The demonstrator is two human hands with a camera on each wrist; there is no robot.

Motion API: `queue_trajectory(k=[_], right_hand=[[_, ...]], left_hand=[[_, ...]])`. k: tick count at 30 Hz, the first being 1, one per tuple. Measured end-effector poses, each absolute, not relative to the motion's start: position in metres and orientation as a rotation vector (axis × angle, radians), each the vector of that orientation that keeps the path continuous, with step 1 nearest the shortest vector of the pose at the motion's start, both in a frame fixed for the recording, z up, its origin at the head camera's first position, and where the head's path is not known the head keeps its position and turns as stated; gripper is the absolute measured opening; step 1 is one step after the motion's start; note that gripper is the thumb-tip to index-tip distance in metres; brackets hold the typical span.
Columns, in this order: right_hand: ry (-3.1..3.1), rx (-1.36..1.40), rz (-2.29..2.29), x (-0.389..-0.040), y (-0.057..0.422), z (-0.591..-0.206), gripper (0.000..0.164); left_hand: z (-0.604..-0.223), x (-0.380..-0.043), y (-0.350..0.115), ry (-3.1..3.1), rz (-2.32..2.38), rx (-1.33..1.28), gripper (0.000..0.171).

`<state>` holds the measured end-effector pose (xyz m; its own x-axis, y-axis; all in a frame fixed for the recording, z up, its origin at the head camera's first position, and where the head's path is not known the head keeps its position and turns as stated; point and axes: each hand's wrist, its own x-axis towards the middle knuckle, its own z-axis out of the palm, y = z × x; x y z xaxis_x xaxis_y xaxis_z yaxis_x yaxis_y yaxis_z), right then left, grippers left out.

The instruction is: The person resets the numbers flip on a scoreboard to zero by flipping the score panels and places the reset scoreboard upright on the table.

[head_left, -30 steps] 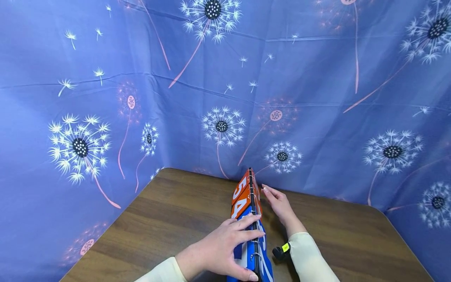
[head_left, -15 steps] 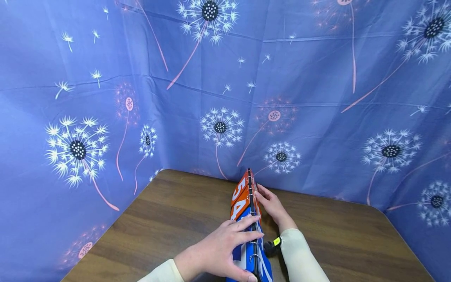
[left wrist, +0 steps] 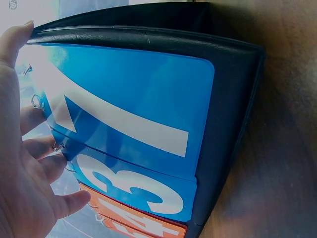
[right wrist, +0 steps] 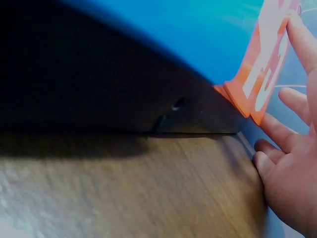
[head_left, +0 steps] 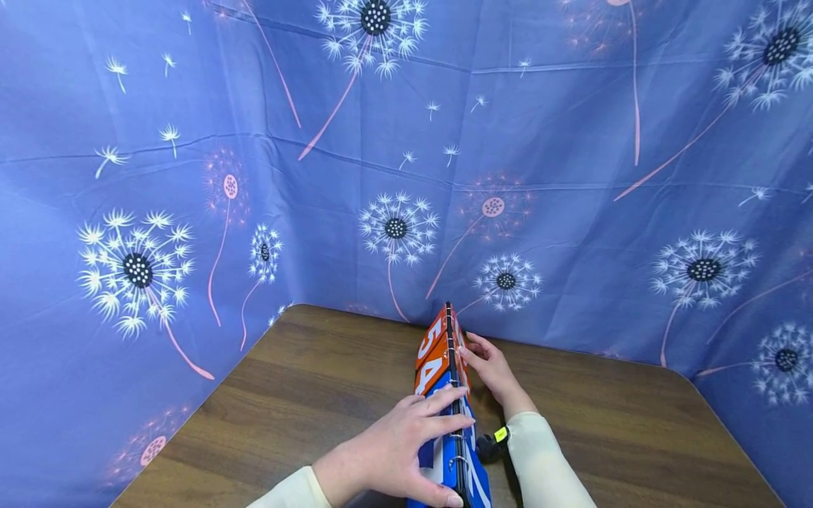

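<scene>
plainly, in the head view, the near end of the flip scoreboard (head_left: 458,455) is cut off below and my left hand (head_left: 394,444) hides part of it. it stands on the wooden table (head_left: 286,402), its orange cards (head_left: 432,361) and blue cards (head_left: 438,385) hung from a black spine (head_left: 449,339) by metal rings (head_left: 459,462). my left hand rests across the spine, thumb and fingers spread; my right hand (head_left: 498,377) touches the orange cards on the right face, a black device (head_left: 488,447) near its wrist. in the left wrist view, the orange cards run out of frame; white numerals (left wrist: 124,116) show on glossy blue before a black panel (left wrist: 230,99), and my thumb lies well apart from my fingers. in the right wrist view, the underside is too dark to make out; my fingers are parted beside the orange corners, and i cannot tell whether they pinch a card.
</scene>
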<state>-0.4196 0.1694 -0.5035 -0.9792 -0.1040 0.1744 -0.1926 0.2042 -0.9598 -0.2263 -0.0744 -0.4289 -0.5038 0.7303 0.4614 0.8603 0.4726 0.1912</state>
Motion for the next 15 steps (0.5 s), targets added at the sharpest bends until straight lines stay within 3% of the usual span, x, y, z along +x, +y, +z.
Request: queue_trajectory(k=[6,11,15], right_hand=[[-2.352,0.169,1.926,-0.424,0.175,-0.505,0.068],[-2.227,-0.096,2.096,-0.428,0.184,-0.505,0.067],[-2.104,-0.224,2.256,-0.428,0.189,-0.506,0.057]], left_hand=[[-0.427,-0.226,-0.074,-2.443,-0.608,-1.351,0.087],[-0.425,-0.226,-0.074,-2.504,-0.68,-1.359,0.086],[-0.425,-0.225,-0.074,-2.528,-0.701,-1.358,0.086]])
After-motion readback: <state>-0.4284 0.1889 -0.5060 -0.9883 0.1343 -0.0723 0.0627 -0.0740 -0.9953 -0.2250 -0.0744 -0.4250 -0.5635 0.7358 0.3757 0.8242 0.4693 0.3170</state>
